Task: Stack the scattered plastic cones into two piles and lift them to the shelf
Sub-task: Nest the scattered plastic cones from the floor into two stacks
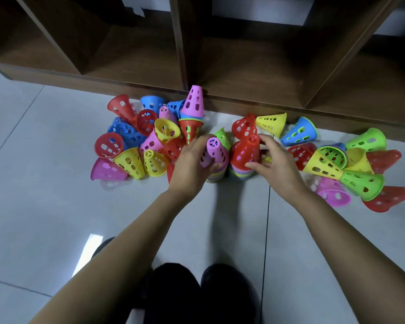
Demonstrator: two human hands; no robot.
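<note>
**Two piles growing, most cones still loose on the floor**

Nearest the camera are two dark shoes (197, 291) on the pale tiled floor (45, 206), with both bare forearms reaching forward from them.

The left hand (192, 162) is curled around the pink cone (214, 152) that tops the left pile (216, 176), fingers behind it and thumb across the near side. The right hand (275, 160) is half open, fingers spread; its thumb and fingertips touch the red cone (244, 152) that caps the right pile (240, 174). Whether it truly grips that cone or only steadies it cannot be told. The two piles stand upright, just beside each other, with bands of many-coloured rims showing at their bases.

Loose cones lie on their sides in two heaps, a left heap (136, 141) and a right heap (341, 164), and a short third stack topped by a purple cone (193, 101) stands further back. Beyond everything runs the dark wooden shelf (255, 66), its low compartments open towards the floor.

The cones look like thin, perforated plastic: probably light, fairly stiff, a little springy at the rim, and smooth enough to slip. A nested pile would likely be best held low, around the wide rims with fingers under the bottom edge, since a grasp at the narrow top could lift only the top cone away.
</note>
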